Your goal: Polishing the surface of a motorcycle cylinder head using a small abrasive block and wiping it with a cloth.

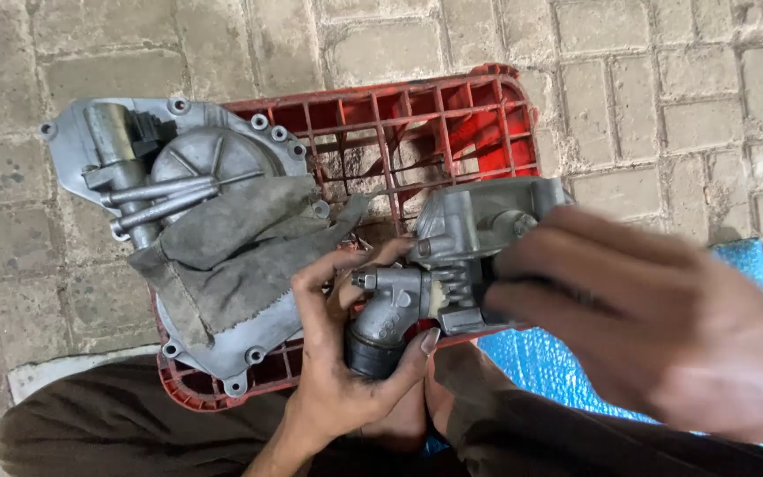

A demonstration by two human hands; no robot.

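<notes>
The small grey metal carburettor-like part (452,265) is off the large engine cover (192,177) and held in the air just right of it, over the lower edge of the red plastic crate (479,115). The left hand (346,353) grips the part's dark rubber elbow from below, fingers (311,291) curled tightly around it; the right hand (646,327), blurred, presses against the part's right side, its fingers bent on it, though whether they clasp it cannot be told. By my judgement the work on this part is mid-way: it is free and being handled, nothing refitted. A dirty grey rag (231,256) lies across the cover. The crate sits on a paved brick floor (64,44) outdoors; a blue sheet (540,362) lies right of the crate.
</notes>
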